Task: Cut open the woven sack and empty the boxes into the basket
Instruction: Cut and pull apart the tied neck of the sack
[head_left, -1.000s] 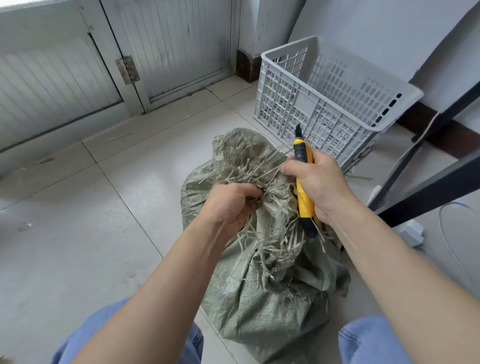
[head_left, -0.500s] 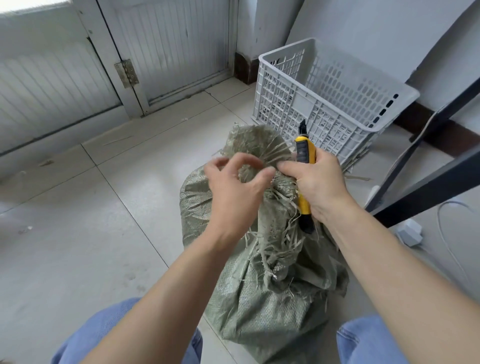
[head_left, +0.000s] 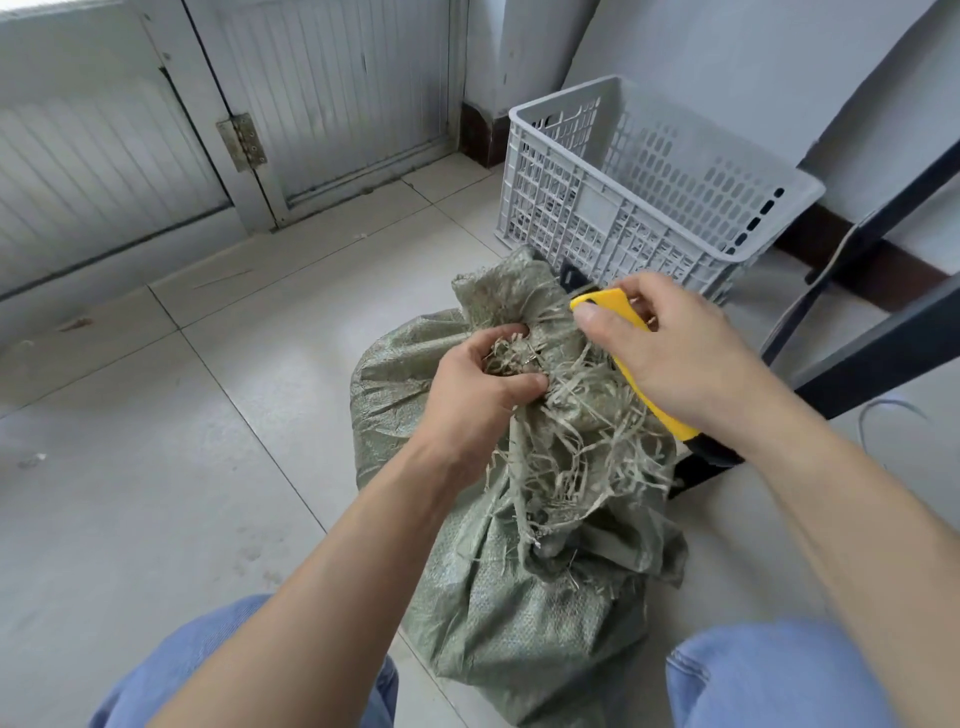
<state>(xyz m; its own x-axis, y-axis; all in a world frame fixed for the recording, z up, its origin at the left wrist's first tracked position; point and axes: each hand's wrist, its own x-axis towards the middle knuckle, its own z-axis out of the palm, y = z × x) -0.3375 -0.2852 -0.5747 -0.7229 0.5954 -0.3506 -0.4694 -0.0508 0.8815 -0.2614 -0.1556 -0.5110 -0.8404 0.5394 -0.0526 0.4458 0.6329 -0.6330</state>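
A grey-green woven sack stands on the tiled floor between my knees, its neck bunched and frayed into loose strands. My left hand grips the frayed neck of the sack. My right hand holds a yellow and black utility knife, whose black tip points up and left beside the sack's top flap. The grey plastic basket stands just behind the sack, tilted against the wall. No boxes show; the sack hides its contents.
Dark metal frame legs cross at the right, with a white cable on the floor behind my right forearm. Grey panelled doors close off the far left. Bare tiles spread out to the left of the sack.
My left hand let go of the top flap and dropped to grip the frayed neck lower down. My right hand tilted the knife from upright to a leftward slant.
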